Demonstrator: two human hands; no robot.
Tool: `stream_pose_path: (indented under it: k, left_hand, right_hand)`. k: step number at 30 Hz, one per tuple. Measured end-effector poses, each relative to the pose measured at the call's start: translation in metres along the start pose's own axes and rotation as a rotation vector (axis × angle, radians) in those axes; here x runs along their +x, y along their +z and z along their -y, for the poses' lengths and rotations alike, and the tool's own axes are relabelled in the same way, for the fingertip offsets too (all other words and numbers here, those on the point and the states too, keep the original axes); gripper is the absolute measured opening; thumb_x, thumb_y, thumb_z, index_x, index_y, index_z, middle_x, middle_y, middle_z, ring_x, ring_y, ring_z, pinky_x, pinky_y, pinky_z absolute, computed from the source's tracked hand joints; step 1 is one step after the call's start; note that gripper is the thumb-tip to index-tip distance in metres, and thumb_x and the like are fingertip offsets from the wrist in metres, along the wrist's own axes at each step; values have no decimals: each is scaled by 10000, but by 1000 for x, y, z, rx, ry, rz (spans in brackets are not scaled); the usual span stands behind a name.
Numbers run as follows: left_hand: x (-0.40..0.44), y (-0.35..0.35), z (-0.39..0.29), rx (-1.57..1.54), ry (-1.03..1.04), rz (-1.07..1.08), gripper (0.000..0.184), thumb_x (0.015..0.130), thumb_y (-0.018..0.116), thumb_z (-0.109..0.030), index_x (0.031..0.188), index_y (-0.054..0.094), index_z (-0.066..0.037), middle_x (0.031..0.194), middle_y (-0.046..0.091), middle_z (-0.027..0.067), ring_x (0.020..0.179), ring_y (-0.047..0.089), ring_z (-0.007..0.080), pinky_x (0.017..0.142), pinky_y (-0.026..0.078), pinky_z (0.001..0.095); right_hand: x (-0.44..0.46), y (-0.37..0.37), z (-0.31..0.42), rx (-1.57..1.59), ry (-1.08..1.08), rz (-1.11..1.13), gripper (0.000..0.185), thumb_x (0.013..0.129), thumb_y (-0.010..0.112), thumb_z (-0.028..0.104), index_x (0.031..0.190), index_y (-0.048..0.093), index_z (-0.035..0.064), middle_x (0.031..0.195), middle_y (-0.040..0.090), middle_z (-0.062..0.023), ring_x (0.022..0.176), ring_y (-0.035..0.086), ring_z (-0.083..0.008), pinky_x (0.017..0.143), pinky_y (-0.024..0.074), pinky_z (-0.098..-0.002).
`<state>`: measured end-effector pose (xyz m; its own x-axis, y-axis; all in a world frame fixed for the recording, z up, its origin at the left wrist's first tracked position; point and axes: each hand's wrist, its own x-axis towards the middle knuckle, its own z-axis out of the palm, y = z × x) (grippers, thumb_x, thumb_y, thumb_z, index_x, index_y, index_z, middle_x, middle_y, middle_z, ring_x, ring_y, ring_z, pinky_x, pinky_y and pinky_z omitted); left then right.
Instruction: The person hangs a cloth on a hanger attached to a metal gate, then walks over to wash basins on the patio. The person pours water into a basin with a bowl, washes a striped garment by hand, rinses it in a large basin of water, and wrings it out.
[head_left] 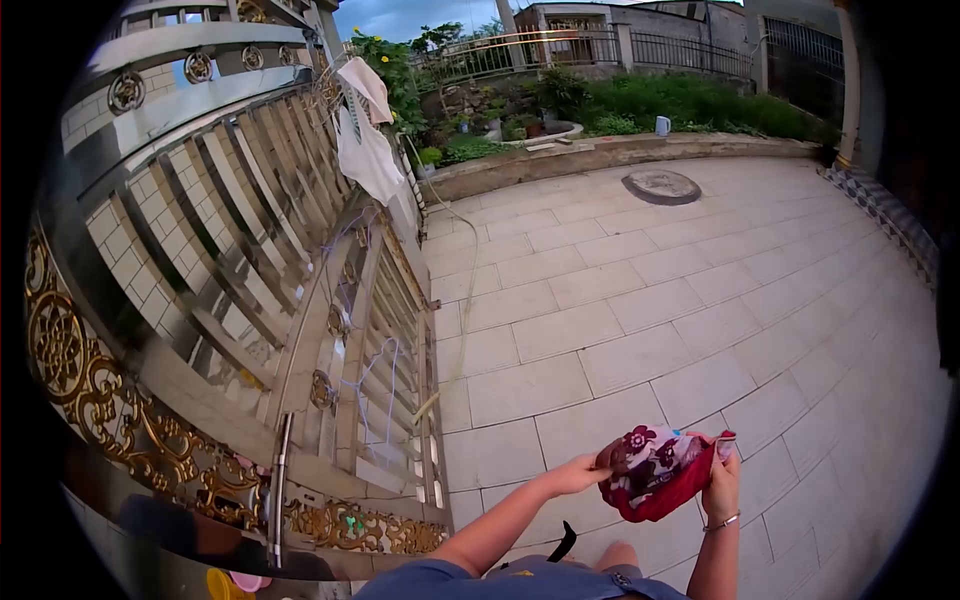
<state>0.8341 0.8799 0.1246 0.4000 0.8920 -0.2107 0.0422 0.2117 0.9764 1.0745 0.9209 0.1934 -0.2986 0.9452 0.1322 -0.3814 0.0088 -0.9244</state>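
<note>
A red cloth item with a dark and pale flower pattern (pixel 655 472) hangs bunched between my two hands, above the tiled floor. My left hand (pixel 578 474) is closed on its left edge. Near its right end, my right hand (pixel 722 482) grips the red part, with a bracelet on the wrist. White cloths (pixel 365 155) hang on the metal gate (pixel 230 250) at the upper left. Purple-blue wire hangers (pixel 390 390) hang lower down on the same gate.
A pale hose (pixel 470 290) lies along the tiles beside the gate. Farther off are a round stone cover (pixel 661 187), a low garden wall (pixel 620 150) with a light blue jug (pixel 662 126) on it, and plants. A yellow container (pixel 222 584) shows at the bottom left.
</note>
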Motion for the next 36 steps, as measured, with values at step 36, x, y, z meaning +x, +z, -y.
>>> stream_pose_path:
  k: [36]
  left_hand:
    - [342,-328,-242,-448,738,-640,435,710,544,-221,979,536,120,1125,498,233,991,520,270,880,388,341]
  right_hand:
    - [733,-11,-115,-492,103,947,480,702,669,179,1120,469,55,1091,510,-80,1011,483,-180,831,410,-315]
